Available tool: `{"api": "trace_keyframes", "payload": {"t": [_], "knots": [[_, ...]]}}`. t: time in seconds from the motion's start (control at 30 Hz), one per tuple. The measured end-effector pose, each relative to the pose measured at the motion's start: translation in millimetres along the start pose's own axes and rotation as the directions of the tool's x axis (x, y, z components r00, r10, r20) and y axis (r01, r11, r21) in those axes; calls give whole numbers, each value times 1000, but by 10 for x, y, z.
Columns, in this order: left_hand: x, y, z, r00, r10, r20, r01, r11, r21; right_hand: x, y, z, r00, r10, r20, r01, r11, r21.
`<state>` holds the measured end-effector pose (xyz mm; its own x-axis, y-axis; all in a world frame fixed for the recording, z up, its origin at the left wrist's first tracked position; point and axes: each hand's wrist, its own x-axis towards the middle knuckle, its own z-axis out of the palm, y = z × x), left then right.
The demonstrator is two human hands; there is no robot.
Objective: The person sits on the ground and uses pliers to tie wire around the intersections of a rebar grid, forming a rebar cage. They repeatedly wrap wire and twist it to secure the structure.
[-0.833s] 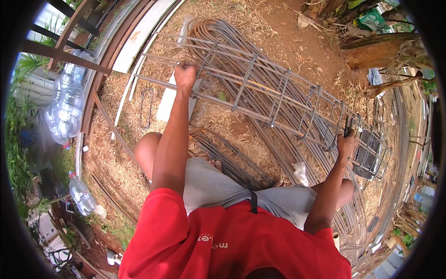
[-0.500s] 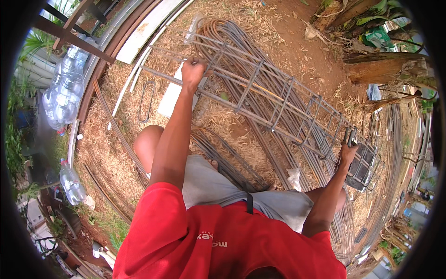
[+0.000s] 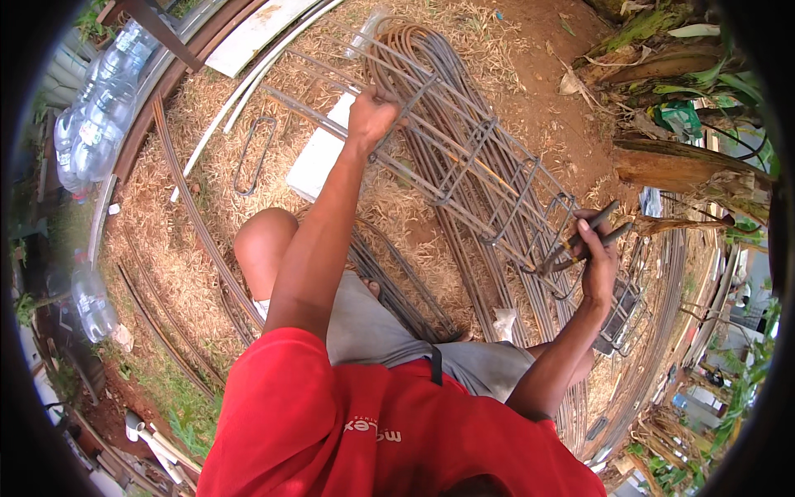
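Note:
A long reinforcement cage (image 3: 436, 199) of thin steel bars and rectangular stirrups stretches from the upper left toward the lower right in front of me. At its left part my left hand (image 3: 373, 123) is closed around a bar, next to a stirrup. My right hand (image 3: 598, 258) is wrapped round the handles of a pair of pincers (image 3: 614, 232). The jaws point down and left, at a stirrup near the cage's right part. Whether they bite on wire there is too small to tell.
Bent rebar bundles (image 3: 414, 41) lie under the cage on dry straw. A white block (image 3: 319, 157) and a loose stirrup (image 3: 254, 156) are at the left. Large plastic bottles (image 3: 103, 116) stand beyond a board edge. Thick plant stems (image 3: 679, 170) rise at the right.
My right hand has come left along the cage with the pincers, whose handles now spread wider in view. My left hand keeps its hold. The whole view has shifted slightly.

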<state>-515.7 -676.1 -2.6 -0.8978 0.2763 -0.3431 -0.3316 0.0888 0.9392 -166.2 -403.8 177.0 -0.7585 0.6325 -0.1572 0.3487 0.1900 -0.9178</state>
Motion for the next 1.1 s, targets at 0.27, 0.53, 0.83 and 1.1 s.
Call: {"api": "trace_keyframes", "payload": {"t": [0.27, 0.53, 0.83, 1.1], "knots": [[64, -156, -35, 1000, 24, 15, -22, 995, -98, 785, -788, 2083, 920, -242, 308, 147, 942, 301], [4, -39, -51, 998, 56, 26, -56, 998, 19, 1376, -807, 2542, 868, -376, 324, 213, 872, 441], [-1, -26, -53, 998, 59, 25, -60, 996, 60, 1446, -632, 2616, 798, -388, 461, 142, 865, 482], [-19, -16, -43, 998, 53, -21, -52, 996, 74, 1517, -536, 2660, 882, -311, 354, 81, 840, 536]]}}
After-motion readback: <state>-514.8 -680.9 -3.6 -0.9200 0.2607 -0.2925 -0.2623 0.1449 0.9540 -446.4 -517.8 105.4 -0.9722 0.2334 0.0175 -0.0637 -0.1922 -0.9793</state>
